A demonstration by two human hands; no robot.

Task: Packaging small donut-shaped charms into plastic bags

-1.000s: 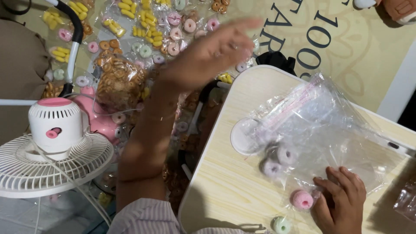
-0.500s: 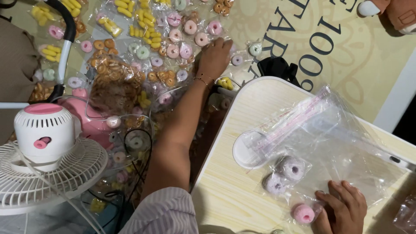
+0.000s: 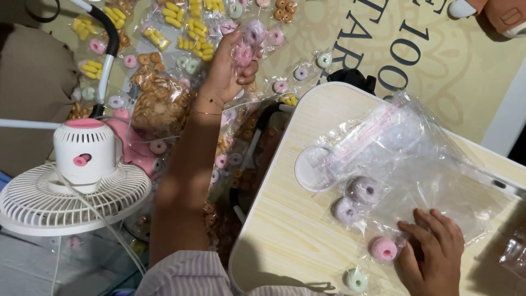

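Note:
My left hand is stretched out over the floor and grips small clear packets with pink ring sweets, lifted above the pile. My right hand rests flat on the small pale wooden table, pressing the edge of a large clear plastic bag. Two purple ring sweets lie inside that bag. A pink ring sweet lies just left of my right hand, and a green one sits near the table's front edge.
Many packets of yellow, pink, green and brown ring sweets are spread on the floor mat. A white and pink fan stands at left. A big bag of brown rings lies beside it. A black object sits behind the table.
My left hand reached down into the pile on the floor, then closed on pink sweet packets and lifted them. My right hand stayed on the bag.

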